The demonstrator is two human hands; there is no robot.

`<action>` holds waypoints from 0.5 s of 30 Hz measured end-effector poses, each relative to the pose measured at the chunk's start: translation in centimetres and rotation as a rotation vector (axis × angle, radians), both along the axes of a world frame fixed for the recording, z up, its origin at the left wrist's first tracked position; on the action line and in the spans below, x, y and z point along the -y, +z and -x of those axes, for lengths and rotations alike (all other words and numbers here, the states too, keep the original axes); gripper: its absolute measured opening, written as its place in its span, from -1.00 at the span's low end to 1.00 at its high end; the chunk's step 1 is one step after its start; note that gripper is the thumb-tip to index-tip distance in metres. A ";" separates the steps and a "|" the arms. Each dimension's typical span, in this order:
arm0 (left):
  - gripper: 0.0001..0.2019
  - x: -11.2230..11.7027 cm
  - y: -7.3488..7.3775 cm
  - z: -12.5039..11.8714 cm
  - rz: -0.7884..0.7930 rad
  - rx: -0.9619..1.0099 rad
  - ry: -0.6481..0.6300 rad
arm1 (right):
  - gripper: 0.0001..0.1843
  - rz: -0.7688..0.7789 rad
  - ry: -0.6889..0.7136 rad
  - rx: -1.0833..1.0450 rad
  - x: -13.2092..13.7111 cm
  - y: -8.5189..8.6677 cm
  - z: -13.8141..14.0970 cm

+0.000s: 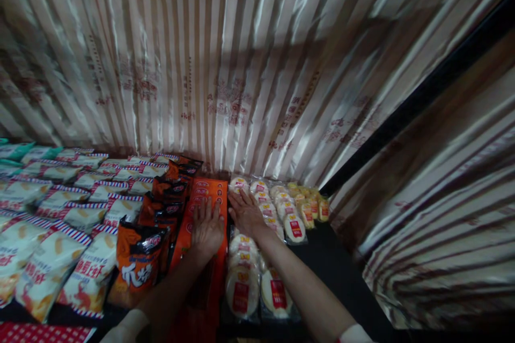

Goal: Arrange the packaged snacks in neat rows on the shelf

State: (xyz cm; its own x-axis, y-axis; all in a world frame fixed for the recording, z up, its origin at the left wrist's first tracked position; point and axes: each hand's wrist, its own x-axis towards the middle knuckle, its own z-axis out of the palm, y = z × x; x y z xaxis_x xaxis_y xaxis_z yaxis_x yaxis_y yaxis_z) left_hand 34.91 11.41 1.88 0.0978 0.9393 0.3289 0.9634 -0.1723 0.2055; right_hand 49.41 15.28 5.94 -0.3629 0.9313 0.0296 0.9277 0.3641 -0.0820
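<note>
My left hand (207,226) lies flat, fingers stretched out, on a row of orange flat packets (206,191) that runs away from me. My right hand (243,211) rests open, palm down, on clear packs of round pale rice cakes with red labels (241,289). More of these round-cake packs (293,226) lie just right of that hand. Both hands sit side by side, almost touching. Neither holds anything.
Orange-and-black snack bags (139,257) stand left of the orange row. White bags with red-blue striped tops (52,262) fill the left side. A striped shiny curtain (241,64) hangs behind. The dark shelf surface (333,268) shows at right, with small yellow packs (309,203) at the far end.
</note>
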 end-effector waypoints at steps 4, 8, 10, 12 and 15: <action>-0.50 0.0 -0.3 0.2 0.024 -0.016 -0.021 | -0.48 -0.091 0.086 -0.099 3.1 0.9 0.8; -0.47 -0.3 -0.7 0.4 0.082 -0.030 -0.064 | -0.45 -0.005 0.258 -0.160 8.6 1.1 1.2; -0.49 -0.4 -0.8 0.3 0.065 -0.016 -0.036 | -0.37 0.054 0.247 -0.150 10.6 0.9 0.6; -0.51 -0.3 -0.7 0.2 0.035 -0.003 -0.008 | -0.38 0.070 0.232 -0.141 11.6 0.8 -0.2; -0.52 -0.1 -0.5 0.1 0.014 0.001 0.001 | -0.50 0.068 0.221 -0.131 11.9 0.5 -1.1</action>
